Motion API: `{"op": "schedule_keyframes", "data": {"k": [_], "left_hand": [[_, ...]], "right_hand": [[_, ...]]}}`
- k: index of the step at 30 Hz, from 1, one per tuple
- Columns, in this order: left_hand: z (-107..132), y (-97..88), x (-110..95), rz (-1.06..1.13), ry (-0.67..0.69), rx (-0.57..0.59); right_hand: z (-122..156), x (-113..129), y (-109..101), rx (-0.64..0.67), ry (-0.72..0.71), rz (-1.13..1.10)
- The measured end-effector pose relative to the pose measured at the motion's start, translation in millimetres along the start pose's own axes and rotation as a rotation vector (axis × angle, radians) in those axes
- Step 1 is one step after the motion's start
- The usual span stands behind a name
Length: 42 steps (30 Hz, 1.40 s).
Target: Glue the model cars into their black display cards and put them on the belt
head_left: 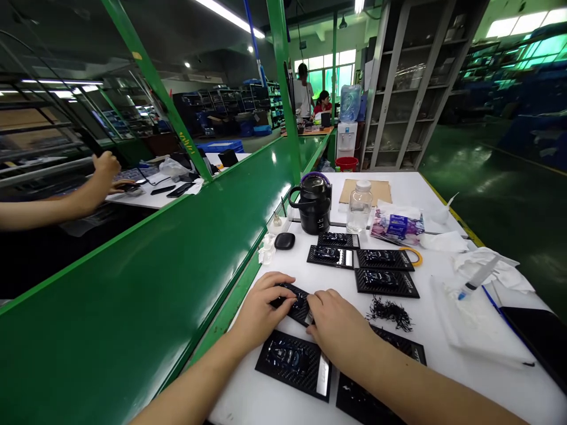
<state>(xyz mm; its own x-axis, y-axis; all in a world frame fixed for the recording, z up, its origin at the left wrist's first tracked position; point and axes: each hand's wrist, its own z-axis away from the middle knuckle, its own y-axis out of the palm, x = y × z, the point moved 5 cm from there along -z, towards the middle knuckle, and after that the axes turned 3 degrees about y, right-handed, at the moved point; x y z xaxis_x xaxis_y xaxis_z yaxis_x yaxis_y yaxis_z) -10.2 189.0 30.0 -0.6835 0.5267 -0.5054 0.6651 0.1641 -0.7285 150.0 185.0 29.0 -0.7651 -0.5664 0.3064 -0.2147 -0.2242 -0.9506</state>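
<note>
Between my two hands lies a black car plaque (pixel 299 304), a carbon-patterned plate with a small glossy dark model car on it. My left hand (pixel 264 306) wraps over its left end, thumb and forefinger closing at the car; any tiny part between them is hidden. With bent fingers, my right hand (pixel 335 321) grips the right end near the silver label. Just below sits a larger plaque (pixel 287 359) with a dark car and silver strip. Another plaque (pixel 354 396) is partly covered by my right forearm. A heap of thin black bits (pixel 390 313) lies to the right.
Several finished-looking plaques (pixel 384 281) stand beyond my hands. Behind them are a black jug (pixel 315 206), a clear jar (pixel 359 208) and a wipes pack (pixel 397 225). A syringe (pixel 481 276) rests on white cloth at right. A green partition (pixel 212 248) borders the left.
</note>
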Motion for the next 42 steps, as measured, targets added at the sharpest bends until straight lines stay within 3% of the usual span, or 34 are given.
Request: {"op": "schedule_keyframes", "data": {"k": [7, 21, 26, 35, 42], "left_hand": [[3, 4.2, 3, -0.048, 0.048, -0.047], [2, 5.5, -1, -0.056, 0.049, -0.018], [3, 6.8, 0, 0.017, -0.06, 0.01], [-3, 4.4, 27, 0.234, -0.46, 0.057], [-1, 13.8, 30, 0.226, -0.551, 0.027]], "right_hand": [[0, 1, 4, -0.008, -0.034, 0.011], [4, 4, 6, 0.013, -0.049, 0.051], [3, 5, 6, 0.033, -0.038, 0.074], [5, 7, 5, 0.064, -0.049, 0.098], [3, 9, 6, 0.086, -0.042, 0.119]]}}
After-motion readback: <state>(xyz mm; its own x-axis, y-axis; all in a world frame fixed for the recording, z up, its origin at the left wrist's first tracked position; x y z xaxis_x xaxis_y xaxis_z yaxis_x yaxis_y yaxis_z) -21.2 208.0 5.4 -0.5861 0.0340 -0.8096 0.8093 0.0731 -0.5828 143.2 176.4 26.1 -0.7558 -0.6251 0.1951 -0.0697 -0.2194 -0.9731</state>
